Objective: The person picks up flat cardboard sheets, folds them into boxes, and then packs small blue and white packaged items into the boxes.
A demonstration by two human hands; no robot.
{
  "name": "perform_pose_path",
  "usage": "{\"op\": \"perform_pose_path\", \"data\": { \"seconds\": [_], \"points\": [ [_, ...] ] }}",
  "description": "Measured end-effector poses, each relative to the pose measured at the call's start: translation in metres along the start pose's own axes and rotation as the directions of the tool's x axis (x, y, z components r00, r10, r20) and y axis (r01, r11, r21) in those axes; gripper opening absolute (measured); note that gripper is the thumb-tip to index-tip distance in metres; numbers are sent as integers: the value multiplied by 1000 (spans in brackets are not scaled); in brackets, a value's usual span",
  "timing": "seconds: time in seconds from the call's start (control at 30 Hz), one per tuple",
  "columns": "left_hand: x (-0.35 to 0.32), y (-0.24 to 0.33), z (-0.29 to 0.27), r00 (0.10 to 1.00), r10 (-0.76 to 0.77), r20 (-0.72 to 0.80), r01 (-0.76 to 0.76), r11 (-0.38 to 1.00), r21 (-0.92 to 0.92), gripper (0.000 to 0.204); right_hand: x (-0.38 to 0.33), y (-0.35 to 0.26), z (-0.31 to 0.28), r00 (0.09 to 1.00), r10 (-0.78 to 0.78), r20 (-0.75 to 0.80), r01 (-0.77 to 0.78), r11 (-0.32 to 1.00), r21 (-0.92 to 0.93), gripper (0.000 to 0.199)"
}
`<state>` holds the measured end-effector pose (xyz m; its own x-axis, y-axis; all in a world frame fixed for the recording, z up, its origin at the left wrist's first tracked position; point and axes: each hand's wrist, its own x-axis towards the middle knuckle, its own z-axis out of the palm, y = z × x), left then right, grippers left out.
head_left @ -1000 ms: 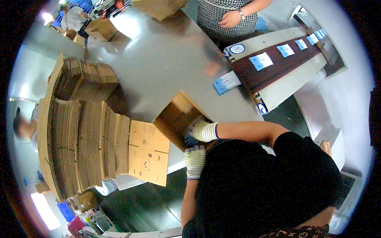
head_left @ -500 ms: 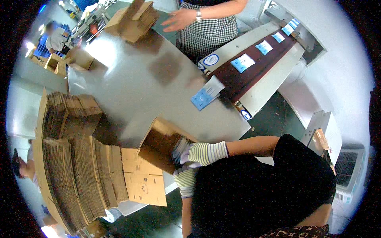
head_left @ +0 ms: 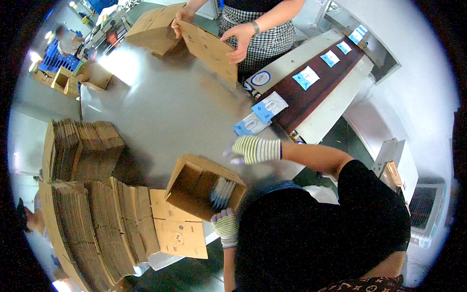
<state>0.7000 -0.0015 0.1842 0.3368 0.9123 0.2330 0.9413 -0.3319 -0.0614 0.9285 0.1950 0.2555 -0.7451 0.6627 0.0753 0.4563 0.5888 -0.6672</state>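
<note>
The left hand (head_left: 225, 227) clamps the box's (head_left: 190, 194) rim; the right hand (head_left: 256, 150), fingers apart, hovers near blue-and-white printed packets (head_left: 270, 105).

I count one open carton (head_left: 194, 194), my two hands (head_left: 255, 149) by it, one conveyor (head_left: 335, 78) and two overlapping packets (head_left: 270, 104) beyond.

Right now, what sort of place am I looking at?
Probably a packing area in a factory: a conveyor belt bearing blue-and-white packets, stacks of flattened cartons, and an open cardboard box.
</note>
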Motion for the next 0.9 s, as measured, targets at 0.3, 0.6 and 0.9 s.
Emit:
{"op": "perform_pose_path", "data": {
  "seconds": [0.3, 0.6, 0.9],
  "points": [
    [3, -11, 5, 997, 54, -54, -53, 998, 19, 10, 34, 141, -25, 921, 345, 181, -197, 813, -549, 33],
    [2, -14, 10, 999, 27, 47, -28, 999, 16, 6, 67, 196, -38, 676, 613, 409, -299, 736, -608, 35],
    [5, -13, 4, 999, 8, 39, -9, 999, 33, 7, 61, 237, 9, 498, 525, 690, -66, 816, -574, 29]
  ]
}}
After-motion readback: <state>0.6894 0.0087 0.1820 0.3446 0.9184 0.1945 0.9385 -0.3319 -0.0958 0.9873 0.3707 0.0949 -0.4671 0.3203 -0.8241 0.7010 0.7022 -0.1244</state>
